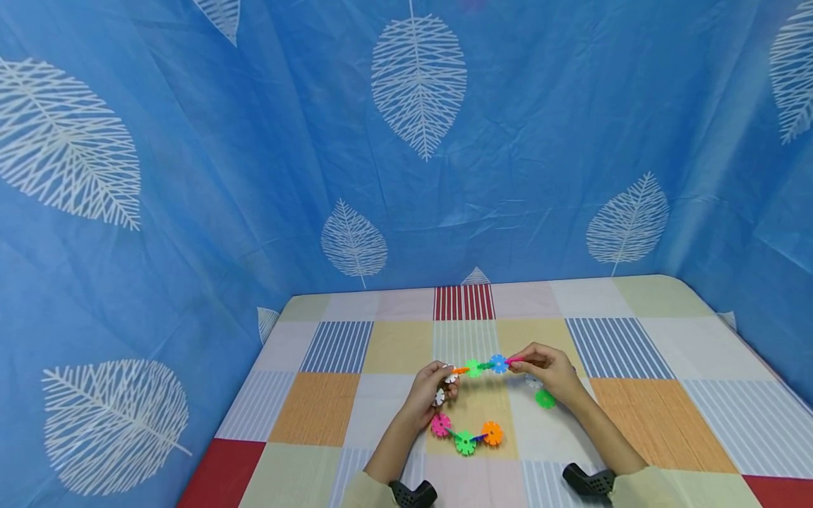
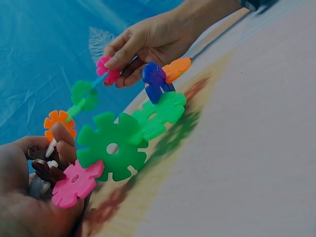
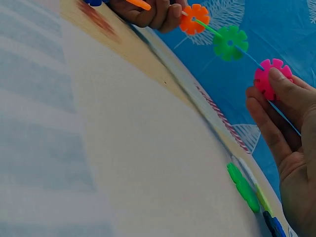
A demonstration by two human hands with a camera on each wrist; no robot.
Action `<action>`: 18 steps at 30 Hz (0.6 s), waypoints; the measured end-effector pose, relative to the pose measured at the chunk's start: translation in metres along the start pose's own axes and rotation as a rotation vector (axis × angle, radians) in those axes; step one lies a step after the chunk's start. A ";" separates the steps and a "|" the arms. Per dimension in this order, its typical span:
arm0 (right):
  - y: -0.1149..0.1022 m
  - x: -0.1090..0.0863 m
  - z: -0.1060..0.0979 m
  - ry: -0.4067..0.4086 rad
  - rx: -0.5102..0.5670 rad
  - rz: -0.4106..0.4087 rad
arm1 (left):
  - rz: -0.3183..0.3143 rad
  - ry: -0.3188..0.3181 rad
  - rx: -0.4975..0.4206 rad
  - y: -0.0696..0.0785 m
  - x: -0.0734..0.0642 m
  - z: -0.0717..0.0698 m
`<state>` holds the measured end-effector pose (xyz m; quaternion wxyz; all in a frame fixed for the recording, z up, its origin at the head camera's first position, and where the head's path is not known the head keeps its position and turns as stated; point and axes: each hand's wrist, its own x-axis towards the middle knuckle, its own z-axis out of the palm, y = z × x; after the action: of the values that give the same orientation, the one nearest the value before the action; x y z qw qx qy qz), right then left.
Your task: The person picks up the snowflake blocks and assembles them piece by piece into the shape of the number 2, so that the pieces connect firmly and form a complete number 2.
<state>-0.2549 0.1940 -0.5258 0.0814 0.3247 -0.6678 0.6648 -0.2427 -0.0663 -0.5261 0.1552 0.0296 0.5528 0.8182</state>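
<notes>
A chain of slotted plastic flower discs curves between the two hands. My left hand (image 1: 420,396) grips its middle, fingers curled round brown and white discs (image 2: 48,170); part of these is hidden in the palm. My right hand (image 1: 551,370) pinches the pink disc (image 3: 264,79) at one end between thumb and fingers. Between the hands run an orange disc (image 3: 195,19), a green disc (image 3: 230,43) and a blue disc (image 1: 498,363). Below the left hand, the other length hangs close over the cloth: another pink disc (image 1: 441,425), green discs (image 1: 465,443), blue, then orange (image 1: 492,433) at its end.
Under and beside the right hand, a green disc (image 1: 545,399) and a whitish disc (image 1: 533,382) lie on the patchwork tablecloth (image 1: 394,416), with yellow and blue pieces (image 3: 274,224) by them. Blue leaf-print curtains (image 1: 508,141) stand behind and along the sides.
</notes>
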 end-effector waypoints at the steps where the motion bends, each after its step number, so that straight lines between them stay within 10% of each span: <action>1: 0.001 0.000 0.000 -0.007 0.006 -0.006 | 0.003 0.000 0.003 -0.001 0.000 0.000; 12: 0.003 0.000 0.004 -0.010 0.010 -0.015 | 0.001 0.005 0.047 0.001 0.000 -0.001; 18: -0.001 0.000 -0.002 0.035 -0.156 0.049 | -0.009 0.000 0.006 0.001 0.000 0.000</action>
<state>-0.2549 0.1962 -0.5253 0.1016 0.2892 -0.7239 0.6181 -0.2432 -0.0664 -0.5255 0.1587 0.0279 0.5555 0.8158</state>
